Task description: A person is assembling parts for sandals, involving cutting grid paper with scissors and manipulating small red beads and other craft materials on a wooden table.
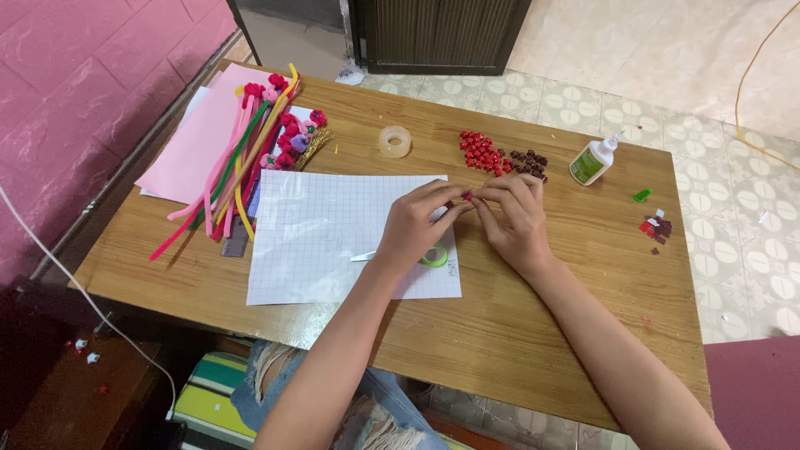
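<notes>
- Bead-sized red piece (467, 197), pinched between the fingertips of both hands, too small to tell its shape, long axis or heading.
- Left hand (417, 225) and right hand (518, 215) both close their fingers on it, just above the gridded white sheet (317, 242).
- Green tape ring (435, 257) lies under the left hand.
- Red pieces (482, 153) heaped nearby on the wooden table (517, 317), beside a glue bottle (593, 160).

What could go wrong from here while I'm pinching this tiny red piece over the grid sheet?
The small red piece, pinched between the left hand and right hand, may slip and get lost among the red pieces behind. The glue bottle stands uncapped, its green cap lying apart; a bump might tip it.
</notes>
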